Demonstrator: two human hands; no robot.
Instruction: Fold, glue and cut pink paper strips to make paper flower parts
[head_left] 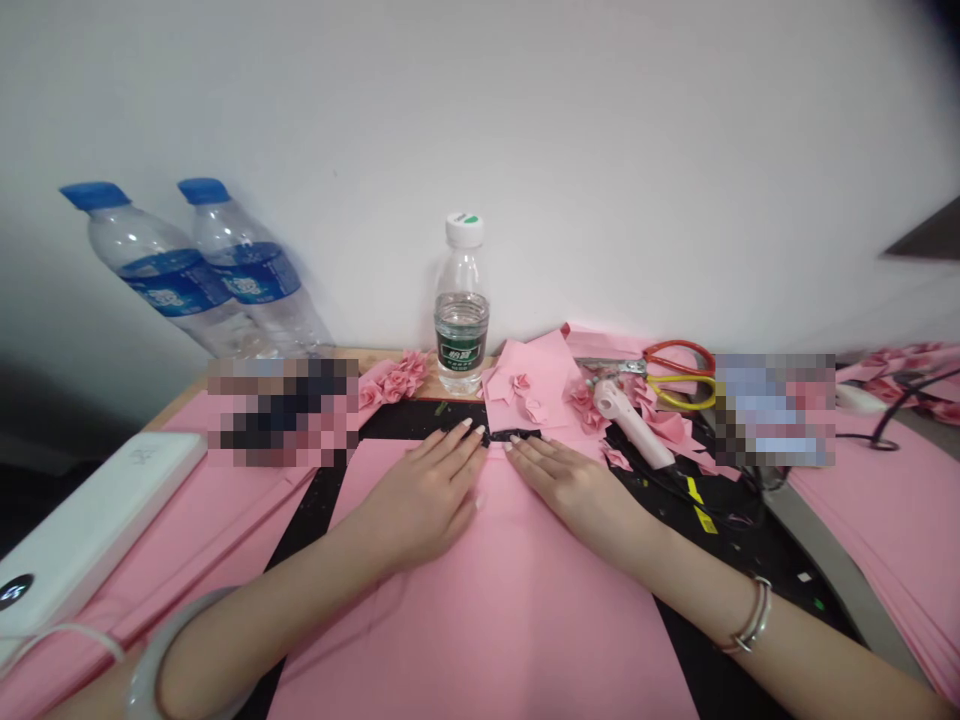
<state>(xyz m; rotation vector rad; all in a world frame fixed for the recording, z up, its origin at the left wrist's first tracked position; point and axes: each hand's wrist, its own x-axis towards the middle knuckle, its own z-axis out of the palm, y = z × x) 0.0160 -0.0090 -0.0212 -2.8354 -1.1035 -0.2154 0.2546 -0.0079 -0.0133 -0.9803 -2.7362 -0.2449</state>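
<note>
Our left hand [420, 497] and right hand [574, 490] flat on the pink paper [480, 620]

Nearest us, our forearms [277, 600] reach over the pink paper, and both hands lie palms down, apart, fingertips close together at its far edge, gripping nothing. It rests on a black mat [420, 422], with more pink sheets [172, 570] to the left. Beyond stand two blue-capped water bottles [157, 262] and a green-labelled bottle [462, 330]. A white power bank [90, 525] lies left; scissors [679, 375] with red and yellow handles and a pink handheld device [628, 425] lie right. Small pink paper flowers [520, 382] sit past our fingertips; a bangle [180, 650] circles our left wrist, thin bracelets [754, 615] our right
</note>
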